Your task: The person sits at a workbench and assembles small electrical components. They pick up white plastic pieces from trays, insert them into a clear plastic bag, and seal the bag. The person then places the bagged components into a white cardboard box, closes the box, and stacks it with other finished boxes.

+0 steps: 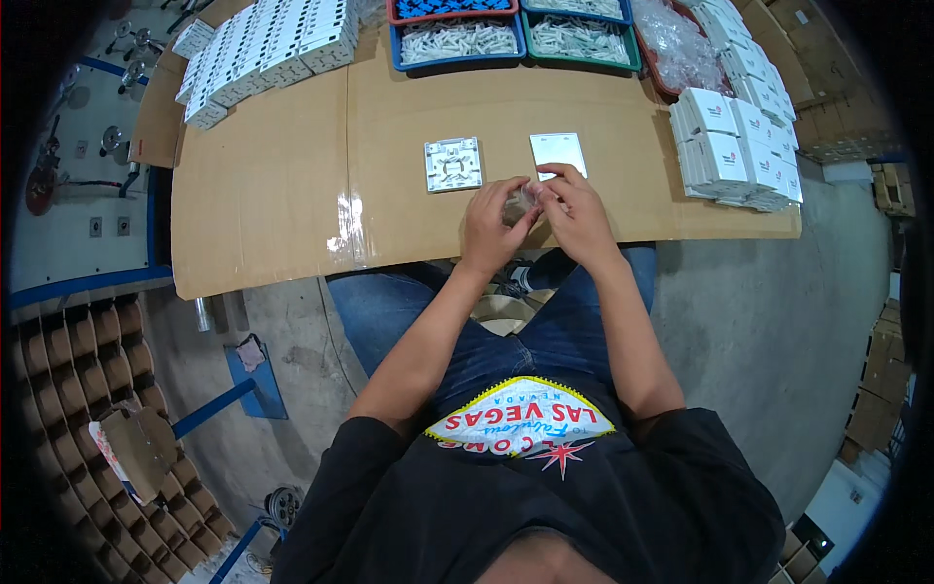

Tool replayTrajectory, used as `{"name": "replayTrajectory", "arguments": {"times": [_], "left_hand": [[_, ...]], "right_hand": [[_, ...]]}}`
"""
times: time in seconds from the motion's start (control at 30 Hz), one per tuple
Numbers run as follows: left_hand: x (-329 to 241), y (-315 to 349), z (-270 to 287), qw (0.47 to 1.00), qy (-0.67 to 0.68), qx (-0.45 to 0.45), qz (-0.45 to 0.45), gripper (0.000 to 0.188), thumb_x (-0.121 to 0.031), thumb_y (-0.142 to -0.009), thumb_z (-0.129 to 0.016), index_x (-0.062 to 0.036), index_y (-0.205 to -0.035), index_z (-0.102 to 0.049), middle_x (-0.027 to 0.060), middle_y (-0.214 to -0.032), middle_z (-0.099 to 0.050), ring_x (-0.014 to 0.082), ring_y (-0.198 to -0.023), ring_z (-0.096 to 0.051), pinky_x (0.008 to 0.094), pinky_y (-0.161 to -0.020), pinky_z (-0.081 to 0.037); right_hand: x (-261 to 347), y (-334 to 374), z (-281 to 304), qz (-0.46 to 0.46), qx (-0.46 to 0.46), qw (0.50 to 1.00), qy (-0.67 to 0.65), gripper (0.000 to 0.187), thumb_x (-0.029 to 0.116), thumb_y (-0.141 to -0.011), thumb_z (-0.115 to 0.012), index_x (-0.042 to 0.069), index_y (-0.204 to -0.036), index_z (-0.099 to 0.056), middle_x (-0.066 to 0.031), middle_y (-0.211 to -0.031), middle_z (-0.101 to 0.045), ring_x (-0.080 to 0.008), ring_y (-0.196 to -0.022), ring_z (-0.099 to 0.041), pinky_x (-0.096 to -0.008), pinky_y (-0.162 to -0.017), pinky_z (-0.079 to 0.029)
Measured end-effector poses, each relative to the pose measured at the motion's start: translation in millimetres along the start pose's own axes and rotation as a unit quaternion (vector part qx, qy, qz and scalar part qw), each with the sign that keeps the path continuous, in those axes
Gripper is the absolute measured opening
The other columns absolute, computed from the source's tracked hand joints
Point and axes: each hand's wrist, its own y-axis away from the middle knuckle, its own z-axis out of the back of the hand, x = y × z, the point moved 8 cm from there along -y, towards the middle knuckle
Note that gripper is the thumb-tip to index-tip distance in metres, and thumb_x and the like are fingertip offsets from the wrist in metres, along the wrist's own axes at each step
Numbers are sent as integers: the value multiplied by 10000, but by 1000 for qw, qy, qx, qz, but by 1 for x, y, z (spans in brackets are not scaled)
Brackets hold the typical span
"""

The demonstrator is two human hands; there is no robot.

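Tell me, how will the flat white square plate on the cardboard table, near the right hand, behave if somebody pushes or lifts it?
The flat white plate looks thin and rigid, probably plastic, so it should stay stiff and feel light. Lying flat on the cardboard table, it would likely slide, not roll or tip. Its low edge may be hard for fingers to catch.

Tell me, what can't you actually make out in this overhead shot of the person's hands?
- Small clear item pinched between left hand and right hand: head view, too small, fingers cover it.
- White cover plate: near edge hidden by right fingers.
- Bin contents: too small, blurred.
- Red tray: cut off by the top edge.
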Motion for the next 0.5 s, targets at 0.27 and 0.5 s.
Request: {"name": "replayTrajectory", "arguments": {"times": [0.27,0.5], "left_hand": [[6,2,-1,1000,24,4,-10,454,-89,-747,-781,-71,-1180,-646,120,-1079,-691,340,-992,-646,422,-851,-507],[7,2,-2,998,54,5,11,434,-59,-771,-761,-72,-1188,-640,126,-1080,-688,341,-998,-647,412,-852,-519]], "right_hand": [[7,-1,-21,74,60,986,138,368,283,-1046,-554,-49,-1090,-705,-174,-1396,-567,-295,-1186,-598,-360,-993,-478],[-4,-4,-22,5,63,998,30,423,335,-1048,-515,-30,-1099,-724,-239,-1386,-573,-390,-1269,-543,-438,-1065,-427]]}}
